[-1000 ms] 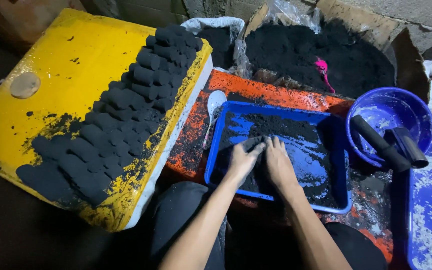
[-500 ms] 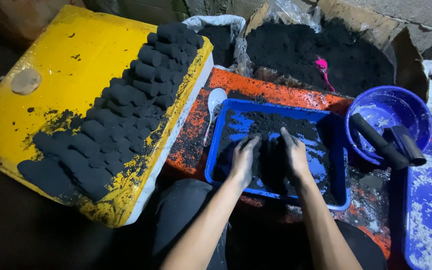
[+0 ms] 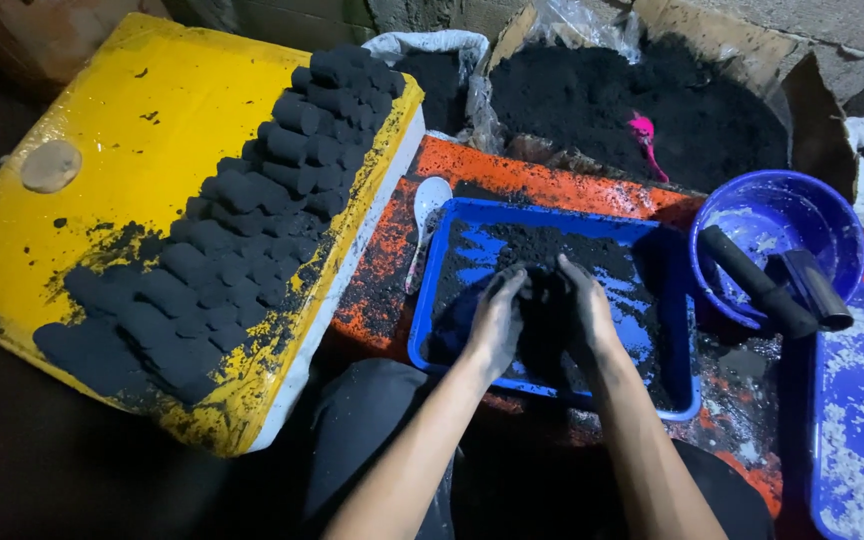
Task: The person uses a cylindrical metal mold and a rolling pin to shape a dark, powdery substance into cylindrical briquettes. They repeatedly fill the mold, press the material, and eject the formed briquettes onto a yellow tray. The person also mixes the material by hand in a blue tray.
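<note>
Fingers (image 3: 512, 290) of both hands curl inward, cupping a black powder heap (image 3: 544, 300) between the palms in the blue tray (image 3: 432, 300); left hand (image 3: 497, 325) and right hand (image 3: 584, 318) sit equally close.

Glossy blue plastic tray (image 3: 432, 300) holds matt, crumbly black powder (image 3: 552, 250). Rough, matt black briquettes (image 3: 252, 230) sit on a smooth, scuffed yellow board (image 3: 122, 130). Shiny blue plastic bowl (image 3: 802, 205).
</note>
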